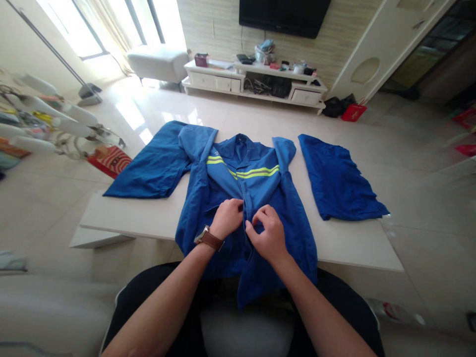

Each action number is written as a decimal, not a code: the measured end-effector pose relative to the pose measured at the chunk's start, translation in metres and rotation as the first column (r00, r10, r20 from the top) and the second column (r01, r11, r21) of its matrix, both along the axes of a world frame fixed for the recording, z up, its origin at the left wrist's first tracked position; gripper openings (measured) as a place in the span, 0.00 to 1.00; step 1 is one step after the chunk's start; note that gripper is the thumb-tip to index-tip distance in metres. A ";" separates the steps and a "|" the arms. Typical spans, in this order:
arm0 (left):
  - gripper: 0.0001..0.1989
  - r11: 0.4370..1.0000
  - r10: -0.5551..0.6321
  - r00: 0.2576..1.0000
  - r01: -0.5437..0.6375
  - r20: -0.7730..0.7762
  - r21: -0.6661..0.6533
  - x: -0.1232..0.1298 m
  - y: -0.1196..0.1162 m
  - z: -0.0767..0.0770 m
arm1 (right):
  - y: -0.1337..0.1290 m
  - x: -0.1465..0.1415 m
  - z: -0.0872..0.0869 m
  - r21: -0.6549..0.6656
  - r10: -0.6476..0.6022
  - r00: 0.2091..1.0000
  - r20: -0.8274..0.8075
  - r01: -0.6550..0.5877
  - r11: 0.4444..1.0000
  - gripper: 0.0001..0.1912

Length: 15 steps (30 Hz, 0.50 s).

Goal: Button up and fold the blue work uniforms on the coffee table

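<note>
A blue work jacket (260, 191) lies front side up across the middle of the frame, on a white table (372, 245), its collar toward the top and its lower part hanging over the near edge. Yellow-green reflective stripes with a grey band between them cross its chest.

The person's left hand (227, 218), a brown-strapped wristwatch (211, 239) on its wrist, is at the front placket just below the center of the frame, fingers curled in; the fingertips are partly hidden, so whether they pinch the cloth cannot be told. The right hand (269, 230) is just beside it, on the right side of the placket, thumb and forefinger bent toward each other with a gap showing; whether it grips any cloth cannot be told either.

A folded blue garment (148, 166) lies left of the jacket, partly under its sleeve, and another blue folded garment (336, 181) lies apart on the right.

At the top of the frame, a wall-mounted television (284, 17) hangs above a white TV cabinet (211, 79). A red bag (354, 112) stands on the floor at the upper right.
</note>
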State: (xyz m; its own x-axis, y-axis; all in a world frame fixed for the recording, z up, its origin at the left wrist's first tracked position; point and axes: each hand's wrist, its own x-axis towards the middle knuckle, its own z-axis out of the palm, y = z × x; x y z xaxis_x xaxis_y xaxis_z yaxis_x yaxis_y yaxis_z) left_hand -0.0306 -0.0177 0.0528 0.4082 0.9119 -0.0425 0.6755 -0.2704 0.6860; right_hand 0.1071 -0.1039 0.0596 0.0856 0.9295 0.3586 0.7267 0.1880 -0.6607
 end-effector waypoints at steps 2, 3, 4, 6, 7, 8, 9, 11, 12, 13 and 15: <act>0.10 0.999 -0.052 0.999 0.052 -0.012 0.007 0.001 -0.002 0.000 | 0.007 0.005 -0.002 -0.033 -0.034 0.999 0.005 0.034 0.999 0.06; 0.09 0.997 -0.072 0.997 0.072 -0.023 0.010 0.002 -0.003 -0.001 | 0.009 0.007 -0.005 -0.058 -0.044 0.999 -0.009 0.043 0.997 0.05; 0.09 0.996 -0.086 0.996 0.087 -0.038 0.013 0.003 -0.005 -0.001 | 0.011 0.008 -0.007 -0.085 -0.055 0.998 -0.031 0.052 0.995 0.05; 0.09 0.994 -0.110 0.991 0.112 -0.074 0.015 0.004 -0.007 0.000 | 0.015 0.011 -0.013 -0.142 -0.073 0.994 -0.075 0.062 0.988 0.06; 0.10 0.992 -0.122 0.989 0.123 -0.089 0.014 0.004 -0.009 0.000 | 0.016 0.012 -0.015 -0.168 -0.079 0.993 -0.090 0.064 0.984 0.07; 0.10 0.991 -0.133 0.986 0.135 -0.102 0.013 0.004 -0.010 0.000 | 0.017 0.014 -0.017 -0.188 -0.084 0.992 -0.099 0.064 0.980 0.09; 0.10 0.989 -0.144 0.983 0.146 -0.111 0.014 0.004 -0.011 0.000 | 0.019 0.016 -0.017 -0.199 -0.086 0.991 -0.100 0.064 0.978 0.10; 0.10 0.986 -0.162 0.979 0.166 -0.119 0.016 0.005 -0.013 0.000 | 0.022 0.022 -0.017 -0.184 -0.098 0.991 -0.092 0.079 0.980 0.11; 0.10 0.985 -0.171 0.979 0.174 -0.116 0.017 0.006 -0.014 0.000 | 0.024 0.026 -0.016 -0.163 -0.108 0.990 -0.089 0.093 0.982 0.11; 0.10 0.983 -0.177 0.978 0.181 -0.107 0.019 0.008 -0.015 0.001 | 0.026 0.030 -0.015 -0.141 -0.116 0.989 -0.088 0.103 0.985 0.11; 0.11 0.982 -0.183 0.979 0.186 -0.087 0.022 0.011 -0.017 0.003 | 0.029 0.036 -0.014 -0.111 -0.102 0.991 -0.085 0.092 0.990 0.11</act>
